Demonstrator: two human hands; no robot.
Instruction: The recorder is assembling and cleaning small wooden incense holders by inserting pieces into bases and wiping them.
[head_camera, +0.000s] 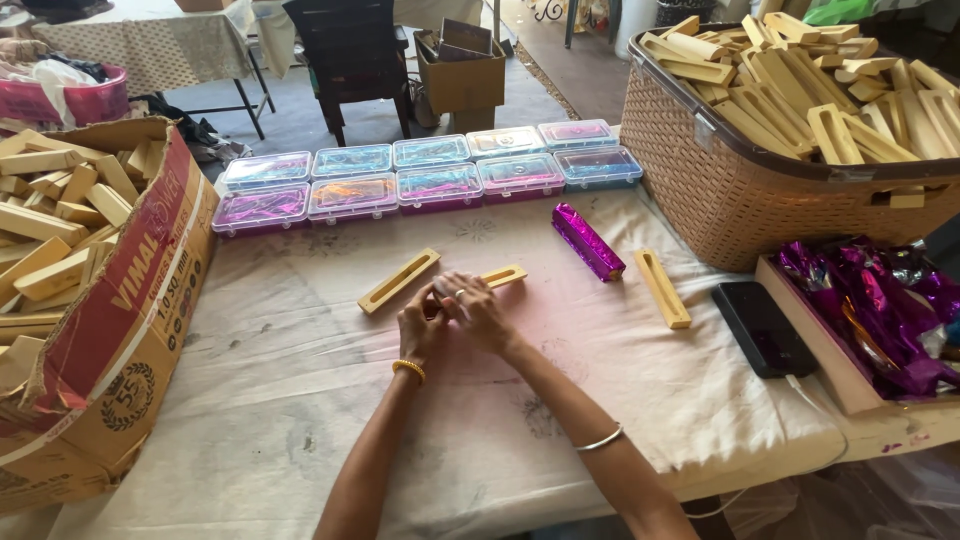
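Pinching one pale slotted wooden piece (500, 276) together, left hand (422, 328) and right hand (480, 312) press fingertips closed around its near end. At two o'clock a woven basket (720, 190) brims with similar pieces; at nine o'clock a cardboard box (130, 330) holds more.

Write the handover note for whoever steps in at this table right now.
Left hand and right hand: pressed together mid-table, closed around a slotted wooden stick whose end pokes out to the right; what else they grip is hidden.
Loose on the cloth: one bare stick to the left, another bare stick to the right, one purple-foil-wrapped stick.
Supply: bare sticks in the wicker basket and the cardboard box; foil in the tray at right.
Done: one wrapped. Left: the bare ones.
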